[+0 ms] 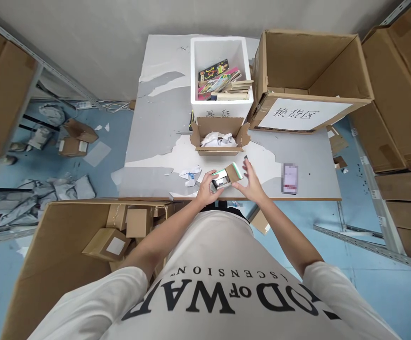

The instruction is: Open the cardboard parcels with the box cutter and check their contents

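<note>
My left hand (207,189) is closed around one end of a small green-and-white carton (221,180), just above the table's front edge. The carton's brown cardboard flap (232,173) stands up on its right side, and something pale shows inside. My right hand (251,184) is beside the carton, its thumb close to the flap and its fingers spread apart from the thumb. A small dark thing (246,157) shows at its fingertips; I cannot tell whether it is held. Behind the carton stands an opened cardboard box (219,151) with crumpled white paper (218,140) in it.
A crumpled wrapper (190,175) lies left of my hands, a phone (290,179) to the right. A white foam box (195,75) of books and a large labelled carton (313,113) stand behind. A big box (63,245) of parcels is at my left.
</note>
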A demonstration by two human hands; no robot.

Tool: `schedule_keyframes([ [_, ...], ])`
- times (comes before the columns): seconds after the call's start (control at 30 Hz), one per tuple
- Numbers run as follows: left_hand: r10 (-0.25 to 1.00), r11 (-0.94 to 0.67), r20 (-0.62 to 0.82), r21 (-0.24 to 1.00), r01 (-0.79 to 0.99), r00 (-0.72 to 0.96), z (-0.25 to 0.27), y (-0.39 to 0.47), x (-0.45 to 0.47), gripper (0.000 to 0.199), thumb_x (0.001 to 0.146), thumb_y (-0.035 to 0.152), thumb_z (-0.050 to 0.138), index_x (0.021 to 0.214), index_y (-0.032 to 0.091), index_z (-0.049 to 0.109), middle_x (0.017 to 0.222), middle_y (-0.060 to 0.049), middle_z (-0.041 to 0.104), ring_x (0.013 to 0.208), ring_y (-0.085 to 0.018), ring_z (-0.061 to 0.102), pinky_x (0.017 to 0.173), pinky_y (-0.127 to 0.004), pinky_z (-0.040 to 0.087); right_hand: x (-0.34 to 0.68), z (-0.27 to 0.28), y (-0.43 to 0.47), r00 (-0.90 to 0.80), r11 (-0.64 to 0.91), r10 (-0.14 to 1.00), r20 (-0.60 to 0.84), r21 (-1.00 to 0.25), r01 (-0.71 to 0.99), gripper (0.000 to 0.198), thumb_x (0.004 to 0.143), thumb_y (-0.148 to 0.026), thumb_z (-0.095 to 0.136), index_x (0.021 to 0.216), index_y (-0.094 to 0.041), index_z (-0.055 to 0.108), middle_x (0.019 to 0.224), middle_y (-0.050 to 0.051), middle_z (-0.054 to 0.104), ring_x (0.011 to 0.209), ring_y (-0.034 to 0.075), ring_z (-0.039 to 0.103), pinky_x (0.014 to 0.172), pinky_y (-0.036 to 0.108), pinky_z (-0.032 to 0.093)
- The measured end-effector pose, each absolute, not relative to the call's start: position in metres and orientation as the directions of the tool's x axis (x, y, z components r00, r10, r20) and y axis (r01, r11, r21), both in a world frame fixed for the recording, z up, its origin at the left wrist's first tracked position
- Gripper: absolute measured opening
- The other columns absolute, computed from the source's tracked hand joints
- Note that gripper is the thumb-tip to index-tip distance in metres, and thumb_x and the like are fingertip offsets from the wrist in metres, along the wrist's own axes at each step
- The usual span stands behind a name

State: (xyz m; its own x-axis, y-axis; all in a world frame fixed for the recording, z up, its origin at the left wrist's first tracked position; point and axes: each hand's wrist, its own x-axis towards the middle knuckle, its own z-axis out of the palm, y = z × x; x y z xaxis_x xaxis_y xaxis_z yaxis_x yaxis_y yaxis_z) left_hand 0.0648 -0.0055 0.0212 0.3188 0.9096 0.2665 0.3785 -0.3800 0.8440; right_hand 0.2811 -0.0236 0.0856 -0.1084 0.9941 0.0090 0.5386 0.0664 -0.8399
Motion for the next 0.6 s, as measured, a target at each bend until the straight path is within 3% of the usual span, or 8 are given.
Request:
schedule_keyframes([
  [0.1,0.916,-0.346,0.236,0.873,0.345,0.323,0.020,-0.006,0.067,0.038,0.079,0.026,0.063,0.115,0.022,0.050,0.128,-0.014,0.055,0.122,-0.028,0.054,0.100,-0.049,0.045,0.273,0.073,-0.023,-0.312,0.073,0.947,-0.071,-0.902,0.425,0.080,0.089,-0.053,0.052,0.154,-0.026,0.015,0.157,0.016,0.028,0.142,0.028,0.034,0.111,0.052,0.035],
  [0.2,0.931,-0.295,0.199,0.902,0.314,0.305,0.015,-0.006,0.068,0.050,0.078,0.023,0.060,0.124,0.021,0.041,0.127,-0.014,0.055,0.119,-0.025,0.056,0.097,-0.044,0.048,0.263,0.070,-0.021,-0.441,0.179,0.896,-0.053,-0.866,0.467,0.077,0.088,-0.055,0.053,0.153,-0.025,0.024,0.161,0.013,0.019,0.147,0.029,0.022,0.116,0.050,0.028],
  [0.33,0.938,-0.269,0.171,0.907,0.324,0.300,0.011,-0.006,0.067,0.066,0.075,0.021,0.062,0.132,0.018,0.030,0.131,-0.018,0.051,0.123,-0.027,0.052,0.094,-0.043,0.051,0.253,0.073,-0.018,-0.462,0.210,0.884,-0.070,-0.824,0.526,0.083,0.088,-0.057,0.051,0.155,-0.023,0.016,0.163,0.014,0.003,0.150,0.028,0.011,0.117,0.050,0.025],
  [0.43,0.928,-0.263,0.146,0.908,0.327,0.341,0.014,-0.006,0.064,0.068,0.076,0.023,0.062,0.135,0.018,0.029,0.136,-0.019,0.048,0.127,-0.028,0.050,0.095,-0.044,0.050,0.248,0.073,-0.018,-0.460,0.220,0.883,-0.095,-0.782,0.584,0.080,0.089,-0.057,0.050,0.155,-0.024,0.018,0.163,0.013,0.001,0.150,0.029,0.007,0.117,0.051,0.023],
  [0.6,0.932,-0.220,0.137,0.949,0.224,0.336,0.017,-0.010,0.059,0.051,0.087,0.030,0.053,0.134,0.019,0.036,0.141,-0.017,0.048,0.132,-0.025,0.047,0.103,-0.045,0.047,0.249,0.069,-0.018,-0.457,0.259,0.885,-0.092,-0.718,0.646,0.077,0.089,-0.054,0.050,0.154,-0.023,0.021,0.163,0.015,0.004,0.149,0.031,0.010,0.116,0.054,0.025],
])
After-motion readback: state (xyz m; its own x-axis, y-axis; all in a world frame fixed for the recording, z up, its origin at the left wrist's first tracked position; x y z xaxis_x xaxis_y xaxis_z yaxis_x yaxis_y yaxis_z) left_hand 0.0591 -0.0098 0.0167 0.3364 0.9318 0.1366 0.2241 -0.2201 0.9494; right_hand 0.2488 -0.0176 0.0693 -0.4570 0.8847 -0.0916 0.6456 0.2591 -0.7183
